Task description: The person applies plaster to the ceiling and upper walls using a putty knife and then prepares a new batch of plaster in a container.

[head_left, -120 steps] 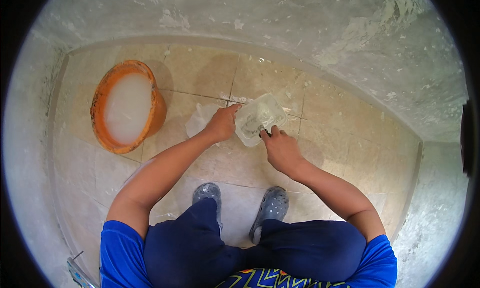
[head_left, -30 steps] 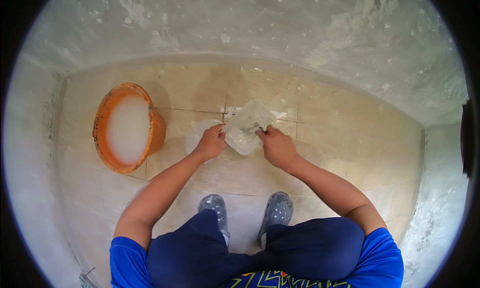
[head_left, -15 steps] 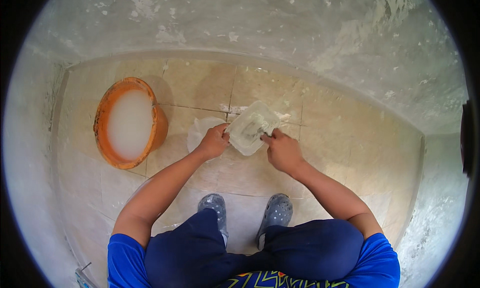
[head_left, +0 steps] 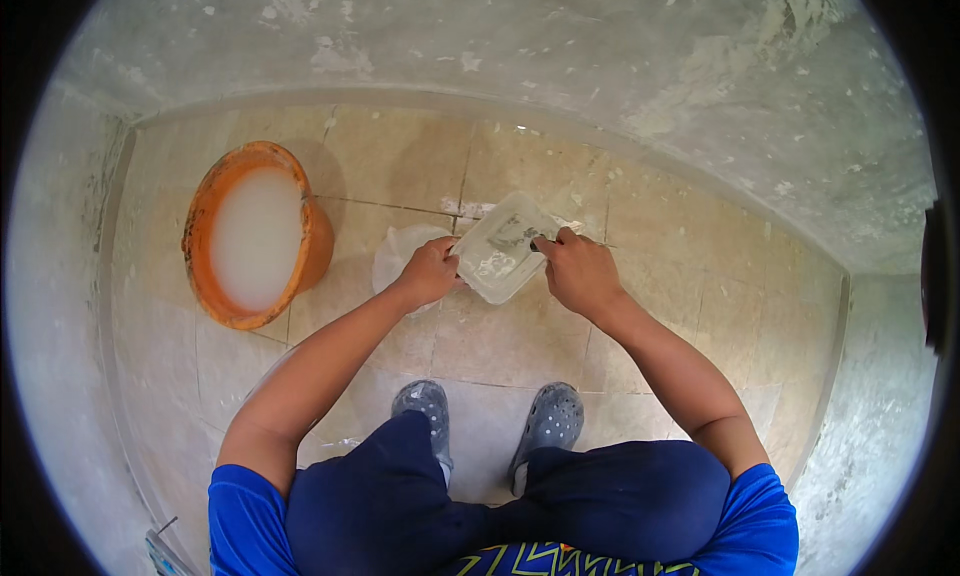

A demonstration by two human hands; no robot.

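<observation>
A bare washing corner: beige floor tiles [head_left: 520,341], rough cement walls [head_left: 620,66], orange basin [head_left: 255,234].

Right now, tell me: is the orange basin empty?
No, the orange basin holds a milky white liquid that fills most of it.

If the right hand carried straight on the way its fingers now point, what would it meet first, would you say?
The right hand points up-left into the clear plastic container it already grips, so that comes first. Beyond it likely lies the tiled floor, though depth is hard to judge.

Both hands [head_left: 500,271] hold clear tub [head_left: 503,247], prob. plastic.
</observation>
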